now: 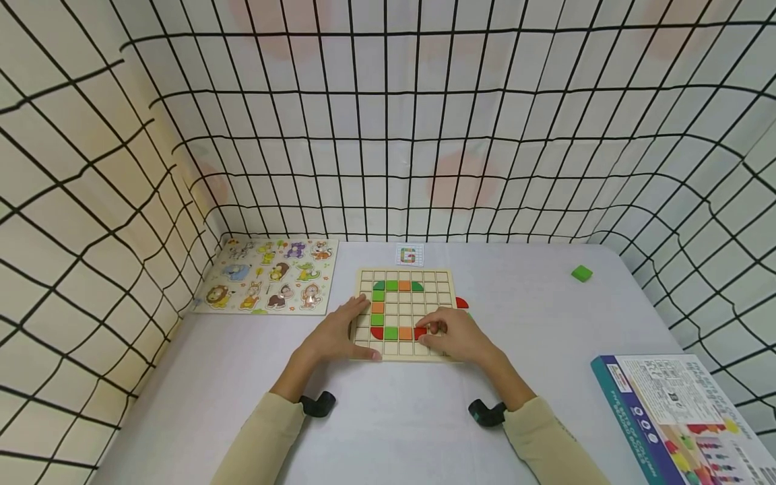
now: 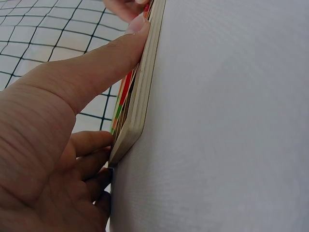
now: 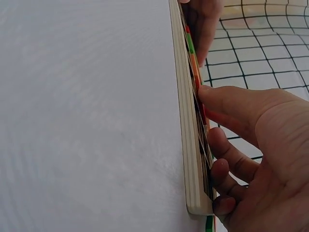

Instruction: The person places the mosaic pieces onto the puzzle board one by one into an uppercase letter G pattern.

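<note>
A wooden grid board (image 1: pixel 405 308) lies flat, with green, orange and red pieces set in a C-like outline. My left hand (image 1: pixel 337 331) rests at its near left corner, fingers spread along the left side and thumb on the front edge; in the left wrist view the thumb (image 2: pixel 106 65) is straight. Between thumb and forefinger, my right hand (image 1: pixel 457 333) pinches a red piece (image 1: pixel 420 333) at the right end of the bottom row; the piece's exact shape is partly hidden. Beside it sits an orange square (image 1: pixel 405 333), then a green square (image 1: pixel 391 333) and a red quarter-round (image 1: pixel 377 333).
Behind the board lies a small pattern card (image 1: pixel 409 254). An animal puzzle board (image 1: pixel 273 276) is at the back left. A red piece (image 1: pixel 463 303) lies just right of the grid, and a green block (image 1: pixel 582 273) farther right. A box (image 1: pixel 673 411) occupies the near right; black netting encloses the table.
</note>
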`<state>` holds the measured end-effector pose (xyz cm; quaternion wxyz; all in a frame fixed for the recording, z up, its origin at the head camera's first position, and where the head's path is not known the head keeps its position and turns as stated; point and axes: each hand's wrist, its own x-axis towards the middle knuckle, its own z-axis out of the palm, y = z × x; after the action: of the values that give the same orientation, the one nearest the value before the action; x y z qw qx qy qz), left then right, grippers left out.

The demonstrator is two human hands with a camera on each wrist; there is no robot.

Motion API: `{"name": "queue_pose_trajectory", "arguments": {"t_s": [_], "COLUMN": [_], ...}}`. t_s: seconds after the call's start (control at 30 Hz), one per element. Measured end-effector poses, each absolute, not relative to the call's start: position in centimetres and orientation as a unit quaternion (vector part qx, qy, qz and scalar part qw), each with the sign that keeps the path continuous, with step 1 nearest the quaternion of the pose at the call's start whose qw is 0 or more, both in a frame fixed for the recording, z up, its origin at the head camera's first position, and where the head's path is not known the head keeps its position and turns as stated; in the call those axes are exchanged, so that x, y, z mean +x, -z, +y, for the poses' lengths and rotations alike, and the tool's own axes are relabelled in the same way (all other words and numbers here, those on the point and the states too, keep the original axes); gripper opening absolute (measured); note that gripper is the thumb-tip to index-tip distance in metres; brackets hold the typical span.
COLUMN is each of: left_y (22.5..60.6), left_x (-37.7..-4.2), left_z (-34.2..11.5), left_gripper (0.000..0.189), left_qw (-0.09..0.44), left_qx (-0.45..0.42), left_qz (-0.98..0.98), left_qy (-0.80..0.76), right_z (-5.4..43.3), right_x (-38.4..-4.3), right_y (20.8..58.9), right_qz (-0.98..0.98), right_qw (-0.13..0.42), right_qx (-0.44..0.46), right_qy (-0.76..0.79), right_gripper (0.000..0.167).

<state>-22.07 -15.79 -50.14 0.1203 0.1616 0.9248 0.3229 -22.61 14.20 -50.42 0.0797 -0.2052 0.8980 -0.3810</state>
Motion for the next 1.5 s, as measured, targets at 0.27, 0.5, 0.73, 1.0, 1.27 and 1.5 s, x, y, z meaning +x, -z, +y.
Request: {"name": "queue_pose_trajectory", "arguments": {"t_s": [0.27,0.5,0.73,1.0,1.27,1.5], "left_y": [50.2,50.1,50.0,50.1,50.0,50.0], "left_x": [-22.1,-21.9,-21.8,-21.8,-21.9,-22.0], "left_z": [-15.8,-15.8,-15.7,-15.8,-15.8,-15.8], "left_gripper": [0.120,0.119,0.119,0.119,0.120,0.120], "left_qw": [0.121,0.120,0.117,0.119,0.116,0.112], "left_qx": [0.163,0.164,0.165,0.165,0.170,0.173], "left_qz": [0.926,0.923,0.923,0.924,0.922,0.923], "left_qy": [-0.320,-0.326,-0.327,-0.323,-0.327,-0.324], "right_z": [14.6,15.4,17.1,19.5,21.4,22.3], "right_x": [-22.6,-22.4,-22.6,-22.6,-22.7,-22.8], "right_y": [50.2,49.9,50.0,49.8,49.8,49.8], "right_qz": [0.882,0.882,0.892,0.904,0.920,0.923], "right_qw": [0.075,0.068,0.053,0.057,0.049,0.048], "right_qx": [-0.187,-0.175,-0.158,-0.127,-0.105,-0.120], "right_qy": [0.426,0.431,0.420,0.405,0.376,0.361], "right_gripper": [0.018,0.020,0.021,0.019,0.023,0.024]}}
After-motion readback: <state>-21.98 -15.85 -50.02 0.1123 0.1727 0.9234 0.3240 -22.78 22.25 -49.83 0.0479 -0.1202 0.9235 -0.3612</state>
